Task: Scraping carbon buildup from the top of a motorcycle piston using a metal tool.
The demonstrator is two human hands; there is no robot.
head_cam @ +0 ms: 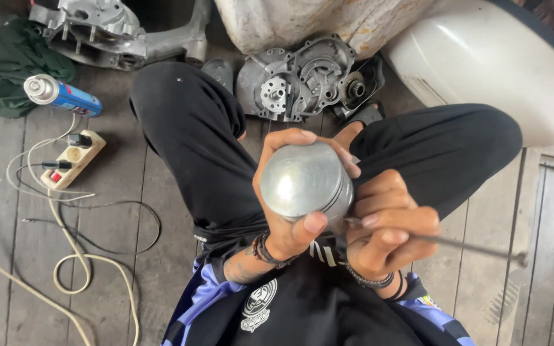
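- Left hand (283,211) grips a metal piston (306,179).
- Right hand (386,227) holds a thin tool (456,243) against the piston's side.
- Engine case (302,77), spray can (62,96) and power strip (72,159) lie on the floor.

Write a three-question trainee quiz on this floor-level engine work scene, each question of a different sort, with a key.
1. True or false: the left hand grips the metal piston with its domed top toward the camera.
2. What does the right hand hold? A) a thin metal tool B) the spray can C) a plug
3. Fill in: the spray can lies on the wooden floor just above the white ____ in the picture.

Key:
1. True.
2. A: the thin metal tool, its tip at the piston's side.
3. Power strip, with plugs and cables in it.
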